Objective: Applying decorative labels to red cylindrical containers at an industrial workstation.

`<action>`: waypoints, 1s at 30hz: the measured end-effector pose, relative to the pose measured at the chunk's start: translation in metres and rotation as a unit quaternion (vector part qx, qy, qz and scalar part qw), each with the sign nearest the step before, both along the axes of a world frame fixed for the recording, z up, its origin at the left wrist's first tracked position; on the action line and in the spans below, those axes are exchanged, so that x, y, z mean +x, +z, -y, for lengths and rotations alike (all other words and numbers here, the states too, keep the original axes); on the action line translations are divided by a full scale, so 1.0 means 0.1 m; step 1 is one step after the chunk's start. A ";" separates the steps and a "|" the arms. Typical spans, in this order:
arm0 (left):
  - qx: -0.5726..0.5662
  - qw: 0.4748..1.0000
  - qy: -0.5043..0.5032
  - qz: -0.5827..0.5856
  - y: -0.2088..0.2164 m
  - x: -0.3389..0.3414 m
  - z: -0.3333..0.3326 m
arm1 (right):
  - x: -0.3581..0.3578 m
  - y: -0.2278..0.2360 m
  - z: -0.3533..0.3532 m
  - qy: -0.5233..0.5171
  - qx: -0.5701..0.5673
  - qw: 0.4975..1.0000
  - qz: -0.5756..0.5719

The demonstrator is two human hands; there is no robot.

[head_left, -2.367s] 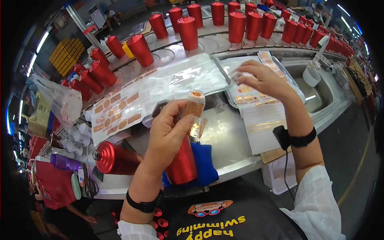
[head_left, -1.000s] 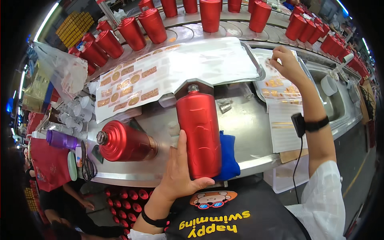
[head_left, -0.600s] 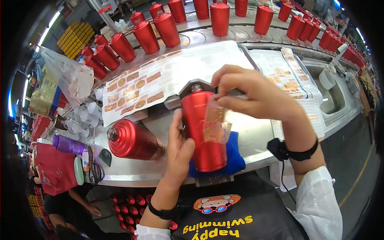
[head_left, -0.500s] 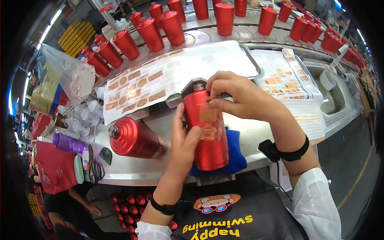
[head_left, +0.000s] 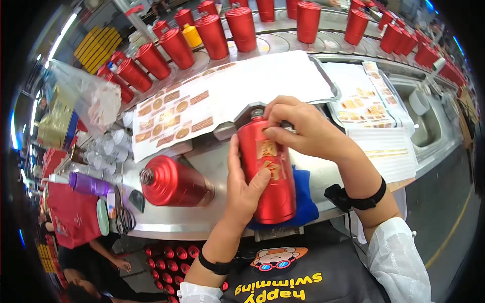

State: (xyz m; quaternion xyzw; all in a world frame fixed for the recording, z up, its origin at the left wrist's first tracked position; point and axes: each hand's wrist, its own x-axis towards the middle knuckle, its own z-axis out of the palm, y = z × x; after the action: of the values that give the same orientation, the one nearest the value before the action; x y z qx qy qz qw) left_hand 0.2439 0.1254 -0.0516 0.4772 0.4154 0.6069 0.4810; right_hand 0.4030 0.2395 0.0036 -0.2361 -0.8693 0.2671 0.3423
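A red metallic bottle with a bare threaded neck leans upright in front of me. Large gold characters run down its front. My left hand grips its left side, thumb across the front by the lower character. Pinched at the bottle's upper right, just above the characters, my right hand has thumb and forefinger together; what lies between them is too small to make out. Under the bottle's lower end shows a blue cloth. Another red bottle lies tilted to the left, its neck toward the left.
Sheets of gold decals lie on a tray behind the bottle, with more decal sheets to the right. Red bottles and a yellow bottle line the conveyor. A sink is far right; a purple bottle lies left.
The gold characters stand out more sharply on the bottle. In the picture, the held bottle sits slightly lower and to the right. Conveyor bottles have shifted, and a yellow one has come into view.
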 end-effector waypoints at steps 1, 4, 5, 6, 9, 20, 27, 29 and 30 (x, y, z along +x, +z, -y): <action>0.000 1.000 -0.011 0.001 -0.01 0.00 -0.01 | 0.02 0.01 0.00 -0.003 -0.015 1.000 0.003; -0.018 0.999 -0.005 -0.047 0.03 0.01 -0.02 | 0.03 0.00 -0.03 0.001 -0.022 1.000 -0.001; -0.030 0.999 -0.006 -0.045 0.07 0.03 -0.01 | 0.03 -0.02 -0.04 0.007 -0.014 1.000 -0.005; -0.042 0.998 -0.006 -0.042 0.08 0.04 -0.01 | 0.03 -0.03 -0.04 0.006 -0.016 1.000 -0.005; -0.036 0.996 -0.007 -0.084 0.05 0.00 -0.02 | 0.03 -0.01 -0.04 0.007 -0.028 1.000 -0.009; -0.050 0.998 -0.012 -0.048 0.08 -0.01 -0.02 | -0.02 0.00 -0.04 0.010 -0.029 0.999 -0.013; -0.056 0.998 -0.031 0.015 0.10 -0.02 -0.03 | 0.03 -0.09 0.02 -0.031 -0.026 0.998 -0.047; -0.055 0.998 -0.029 0.031 0.09 -0.06 -0.02 | 0.07 -0.14 0.14 -0.091 -0.124 0.985 -0.081; -0.053 0.997 -0.030 0.050 0.09 -0.06 -0.02 | 0.10 -0.21 0.20 -0.094 -0.124 0.985 -0.080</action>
State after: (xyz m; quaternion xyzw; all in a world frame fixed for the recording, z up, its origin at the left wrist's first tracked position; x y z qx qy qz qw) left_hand 0.2375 0.1273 -0.0427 0.4324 0.4080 0.5923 0.5439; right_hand 0.4135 0.2190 -0.0174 -0.3353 -0.7731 0.3571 0.4029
